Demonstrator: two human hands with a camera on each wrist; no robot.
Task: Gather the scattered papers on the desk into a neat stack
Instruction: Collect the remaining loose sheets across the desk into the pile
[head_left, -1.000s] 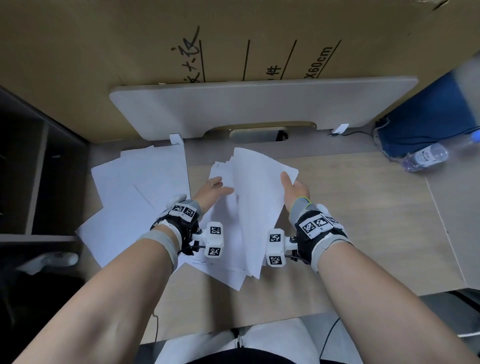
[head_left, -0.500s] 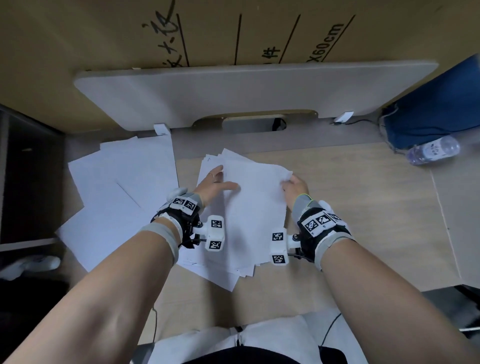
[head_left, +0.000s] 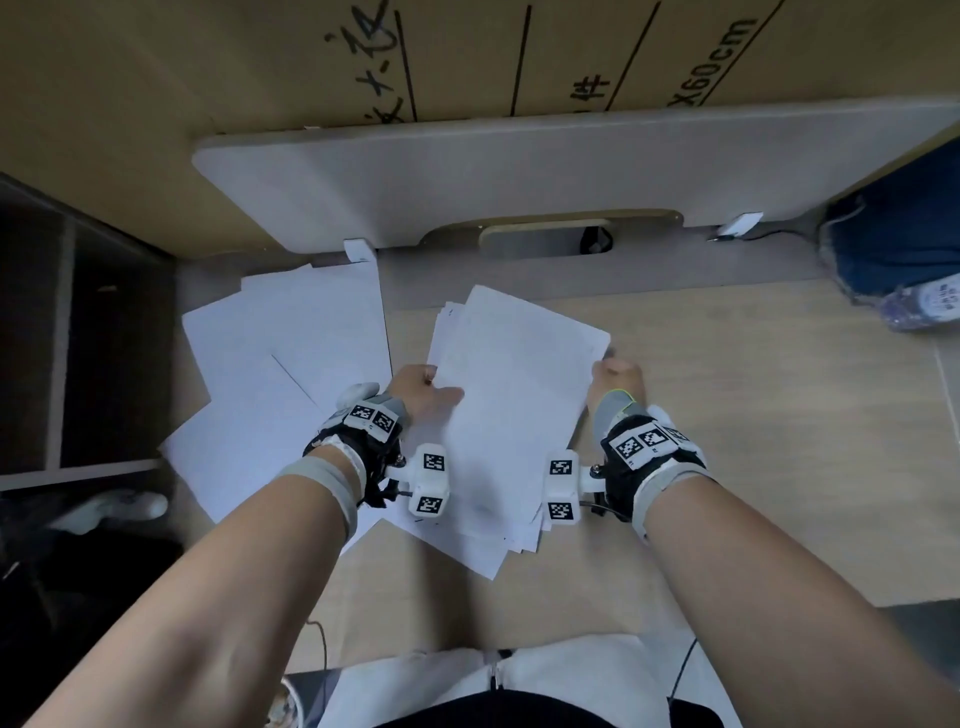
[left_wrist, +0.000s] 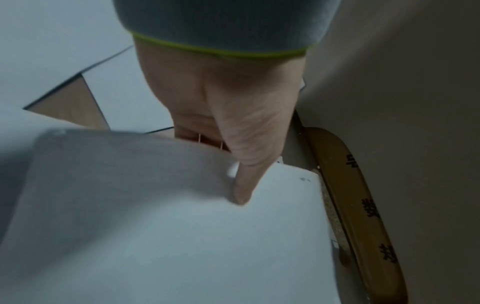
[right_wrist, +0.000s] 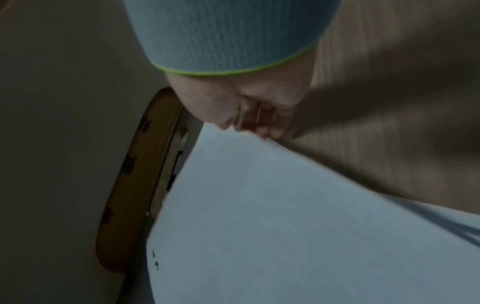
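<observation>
Papers: gathered bunch (head_left: 509, 415) mid-frame on desk (head_left: 727, 441), edges uneven, gripped from both sides. Left hand (head_left: 421, 397) clamped on left edge, thumb (left_wrist: 244, 185) on top, fingers under. Right hand (head_left: 615, 376) pinching right edge near far corner, fingers curled. Loose sheets (head_left: 280, 384) spread at left of frame, overlapping. Bottle (head_left: 924, 304) far right.
</observation>
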